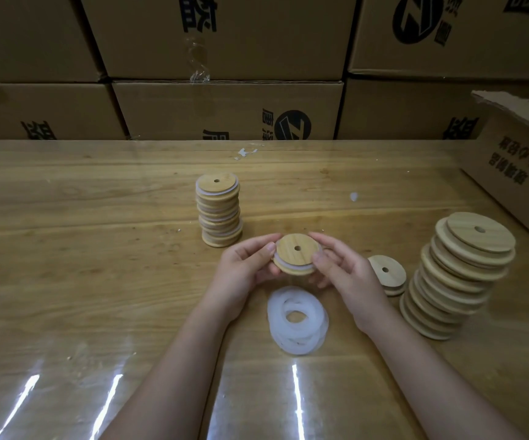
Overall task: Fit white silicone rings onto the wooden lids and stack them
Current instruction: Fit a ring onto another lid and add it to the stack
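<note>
Faced stacked brown cardboard cartons (225, 109) behind a glossy wooden table (82, 249). Could not see inside the open brown cardboard box (517, 173) at right. Had a tall stack of bare round wooden lids (456, 281) right, a shorter ringed stack (220, 214) ahead, and a pile of white silicone rings (298, 325) nearest. Gripped one holed wooden lid (296, 254), ring partly on, above that pile, with left hand (244, 268) and right hand (349, 274).

You hold a round wooden lid (296, 254) with a centre hole between your left hand (244, 265) and right hand (342, 271). A white ring (284, 265) sits round it, seemingly only part seated. Loose white rings (298, 325) lie piled nearer you. A stack of ringed lids (219, 214) stands behind, a taller stack of bare lids (456, 277) leans at right, and a single lid (387, 277) lies beside that stack.
</note>
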A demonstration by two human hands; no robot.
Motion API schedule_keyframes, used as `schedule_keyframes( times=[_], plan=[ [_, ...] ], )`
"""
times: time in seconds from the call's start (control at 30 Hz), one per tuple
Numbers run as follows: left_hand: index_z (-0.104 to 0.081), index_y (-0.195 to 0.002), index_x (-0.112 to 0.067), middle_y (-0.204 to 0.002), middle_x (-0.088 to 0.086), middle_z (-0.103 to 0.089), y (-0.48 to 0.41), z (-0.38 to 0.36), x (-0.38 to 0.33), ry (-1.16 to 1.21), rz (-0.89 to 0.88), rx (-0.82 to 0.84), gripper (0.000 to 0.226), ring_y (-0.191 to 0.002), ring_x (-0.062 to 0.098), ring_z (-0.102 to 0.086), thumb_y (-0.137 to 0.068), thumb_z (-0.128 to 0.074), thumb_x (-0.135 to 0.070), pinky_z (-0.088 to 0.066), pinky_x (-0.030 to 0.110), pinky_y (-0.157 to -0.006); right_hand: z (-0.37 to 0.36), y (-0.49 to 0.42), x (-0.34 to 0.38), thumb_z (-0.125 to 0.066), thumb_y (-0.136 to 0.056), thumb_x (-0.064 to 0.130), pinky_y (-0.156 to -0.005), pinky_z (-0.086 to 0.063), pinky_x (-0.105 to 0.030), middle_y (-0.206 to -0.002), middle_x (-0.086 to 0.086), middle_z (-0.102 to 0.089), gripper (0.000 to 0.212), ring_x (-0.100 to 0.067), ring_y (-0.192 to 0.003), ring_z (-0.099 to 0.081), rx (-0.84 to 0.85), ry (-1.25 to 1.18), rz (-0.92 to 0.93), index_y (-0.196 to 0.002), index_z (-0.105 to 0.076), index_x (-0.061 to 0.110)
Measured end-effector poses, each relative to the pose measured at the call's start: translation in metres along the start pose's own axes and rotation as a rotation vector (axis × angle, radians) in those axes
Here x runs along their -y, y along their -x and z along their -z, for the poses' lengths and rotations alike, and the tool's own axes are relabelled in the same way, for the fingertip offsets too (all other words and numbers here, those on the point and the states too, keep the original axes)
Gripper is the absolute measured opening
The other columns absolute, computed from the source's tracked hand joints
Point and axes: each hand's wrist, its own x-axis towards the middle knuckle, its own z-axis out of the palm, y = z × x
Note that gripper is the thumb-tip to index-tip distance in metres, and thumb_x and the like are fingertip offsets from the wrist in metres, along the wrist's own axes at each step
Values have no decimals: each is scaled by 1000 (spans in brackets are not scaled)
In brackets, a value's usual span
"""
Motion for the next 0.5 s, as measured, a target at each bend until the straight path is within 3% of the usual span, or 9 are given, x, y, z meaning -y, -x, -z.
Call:
schedule_keyframes(
  times=[0.1,0.23,0.33,0.5],
  plan=[
    [-65,-108,-4,-61,3,-62,-1,2,1,40,10,-12,34,-55,6,-58,-78,-60,-17,-55,25,-62,1,1,0,-63,-83,16,-67,-49,-16,-102,2,-72,47,-9,-86,-66,55,-22,-13,-129,-52,18],
    [-66,-105,-6,-63,5,-62,-3,3,1,55,19,-7,29,-56,6,-59,-79,-59,-15,-56,25,-63,2,0,-1,-64,-78,22,-72,-48,-16,-111,5,-70,54,-8,-101,-64,65,-42,-17,-131,-50,18],
    [-62,-114,-2,-63,4,-63,-2,1,0,22,23,-3,32,-58,7,-60,-85,-56,-14,-56,26,-65,2,0,-1,-63,-76,27,-73,-48,-15,-111,7,-69,56,-8,-102,-64,53,-40,-12,-130,-50,19],
    [-54,-126,-7,-88,4,-69,3,-8,-1,-147,15,7,38,-72,11,-65,-89,-56,-15,-55,23,-70,0,-2,-5,-59,-86,17,-67,-48,-13,-103,16,-71,40,-3,-89,-66,-18,-44,4,-126,-52,20]
  ],
)
